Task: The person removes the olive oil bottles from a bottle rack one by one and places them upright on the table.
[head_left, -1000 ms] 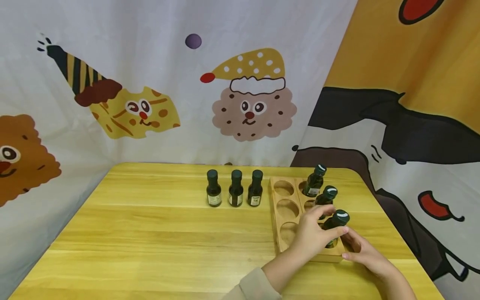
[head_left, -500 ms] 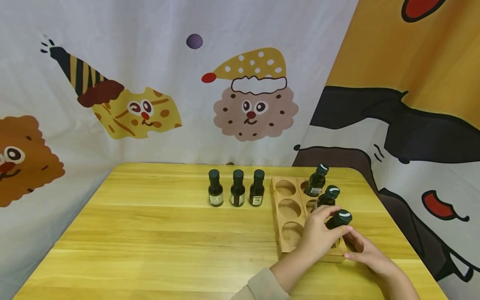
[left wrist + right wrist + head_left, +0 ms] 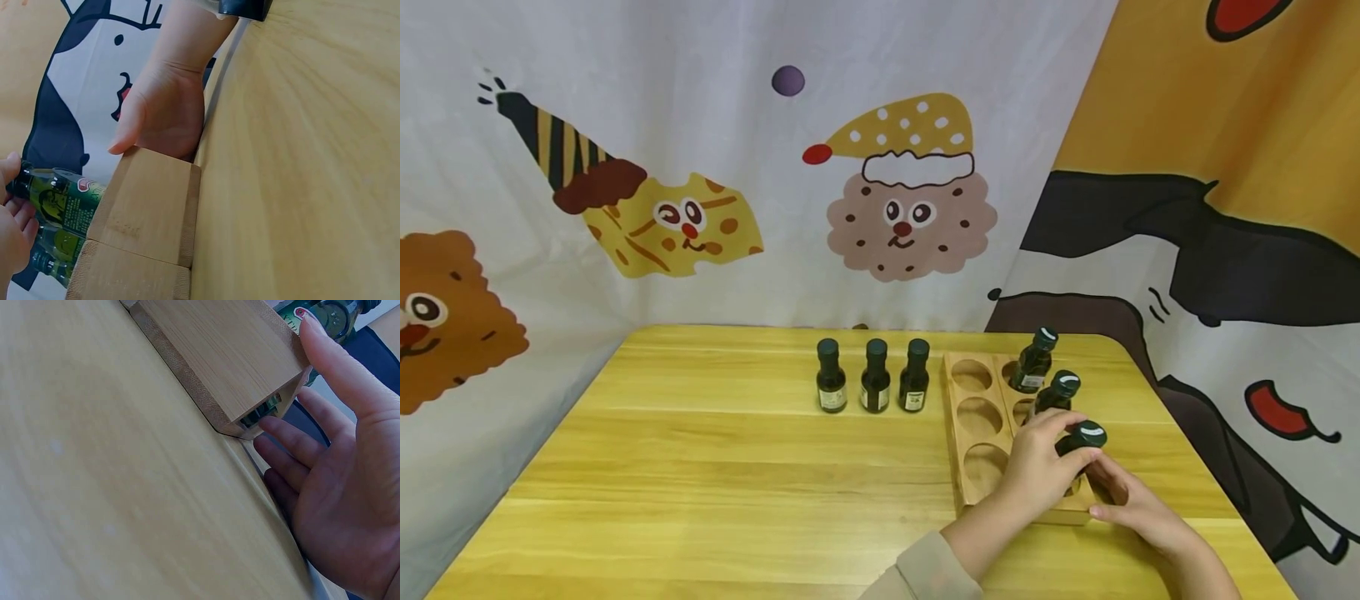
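Observation:
My left hand pinches a small dark green glass bottle near its neck, fingers behind and thumb in front. This bottle stands in the nearest right-hand hole of a wooden bottle rack. In the left wrist view its green label shows above the rack's edge. My right hand holds the rack's front right corner, with the thumb at the front and fingers along the side. Behind the pinched bottle, a second bottle and a third stand in the same column, leaning a little.
Left of the rack, three capped bottles stand in a row on the wooden table: a left one, a middle one and a right one. The rack's left column has bare round holes. A cartoon-printed curtain hangs behind.
The head view has shifted slightly. The pinched bottle's cap has moved a touch to the right with my left hand, while my right hand stays at the rack's corner.

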A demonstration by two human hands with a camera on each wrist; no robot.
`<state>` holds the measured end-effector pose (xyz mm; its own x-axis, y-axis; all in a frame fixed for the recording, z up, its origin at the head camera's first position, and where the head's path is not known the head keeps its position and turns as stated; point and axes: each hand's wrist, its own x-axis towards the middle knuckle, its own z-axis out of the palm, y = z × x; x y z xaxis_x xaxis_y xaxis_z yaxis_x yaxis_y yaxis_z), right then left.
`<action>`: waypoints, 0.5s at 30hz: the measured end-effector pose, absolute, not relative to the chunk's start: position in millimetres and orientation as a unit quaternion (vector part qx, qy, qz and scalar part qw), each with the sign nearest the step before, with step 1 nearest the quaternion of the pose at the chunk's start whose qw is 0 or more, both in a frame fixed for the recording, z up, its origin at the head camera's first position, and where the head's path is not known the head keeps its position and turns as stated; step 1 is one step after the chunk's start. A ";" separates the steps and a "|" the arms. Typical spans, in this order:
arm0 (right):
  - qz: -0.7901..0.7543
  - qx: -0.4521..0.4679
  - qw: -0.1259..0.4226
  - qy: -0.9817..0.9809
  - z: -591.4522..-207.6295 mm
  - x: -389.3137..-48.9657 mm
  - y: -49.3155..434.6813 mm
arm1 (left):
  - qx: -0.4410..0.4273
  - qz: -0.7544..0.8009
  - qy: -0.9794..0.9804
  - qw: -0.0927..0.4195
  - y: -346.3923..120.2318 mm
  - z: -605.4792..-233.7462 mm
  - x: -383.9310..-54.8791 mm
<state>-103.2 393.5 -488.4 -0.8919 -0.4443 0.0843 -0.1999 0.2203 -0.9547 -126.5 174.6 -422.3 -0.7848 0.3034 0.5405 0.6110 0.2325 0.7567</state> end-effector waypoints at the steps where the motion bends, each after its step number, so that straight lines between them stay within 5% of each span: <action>1: -0.588 -0.207 0.105 0.775 -488.4 -103.2 393.5 | -0.299 -0.542 -0.772 0.144 174.5 -422.1 -127.0; 15: -0.570 -0.193 0.101 0.792 -486.0 -103.2 392.3 | -0.324 -0.577 -0.735 0.150 165.5 -398.8 -134.7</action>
